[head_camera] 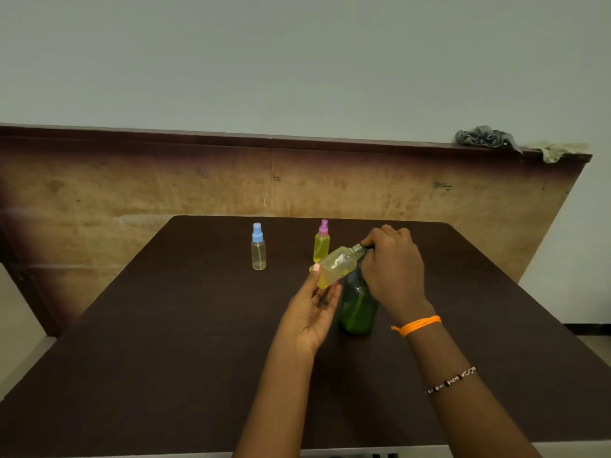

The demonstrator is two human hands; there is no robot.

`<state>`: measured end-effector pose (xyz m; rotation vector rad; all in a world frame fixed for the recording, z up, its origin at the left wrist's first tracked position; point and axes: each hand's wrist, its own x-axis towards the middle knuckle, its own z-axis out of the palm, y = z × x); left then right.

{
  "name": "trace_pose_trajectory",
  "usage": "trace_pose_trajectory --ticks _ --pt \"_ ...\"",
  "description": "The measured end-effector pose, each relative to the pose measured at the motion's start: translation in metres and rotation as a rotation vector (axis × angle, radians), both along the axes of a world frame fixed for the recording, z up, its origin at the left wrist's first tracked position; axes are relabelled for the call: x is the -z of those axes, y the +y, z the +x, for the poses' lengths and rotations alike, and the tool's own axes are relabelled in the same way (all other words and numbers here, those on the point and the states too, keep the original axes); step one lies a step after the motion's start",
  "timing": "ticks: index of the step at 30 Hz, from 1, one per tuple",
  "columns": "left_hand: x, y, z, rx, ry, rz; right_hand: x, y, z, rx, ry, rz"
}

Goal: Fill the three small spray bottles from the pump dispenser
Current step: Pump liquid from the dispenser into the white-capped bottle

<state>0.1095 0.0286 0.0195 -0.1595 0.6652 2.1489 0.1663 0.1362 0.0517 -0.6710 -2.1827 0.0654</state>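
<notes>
A small uncapped bottle (338, 266) with yellow liquid lies tilted in my left hand (314, 305), its open neck pointing up right. My right hand (391, 266) is curled over the top of the green pump dispenser (357, 307), hiding the pump head, right at the small bottle's neck. A spray bottle with a blue cap (258, 247) stands upright at the left, nearly clear. Behind the held bottle stands a spray bottle with a pink cap (321, 242), holding yellow liquid.
Everything sits on a dark brown table (165, 342). A worn wooden board (132, 186) leans behind it, with crumpled cloths (486, 137) on its top edge at the right. The table's near edge runs along the bottom.
</notes>
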Motion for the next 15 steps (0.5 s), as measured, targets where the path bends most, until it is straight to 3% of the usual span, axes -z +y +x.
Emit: trace_pose_trajectory --ticks 5,15 --pt "0.009 0.0 -0.003 0.016 0.015 0.008 0.034 -0.006 0.003 0.066 0.051 0.115" --pt "0.003 -0.002 0.0 0.017 -0.008 0.026 -0.002 -0.004 0.003 0.028 -0.053 0.014"
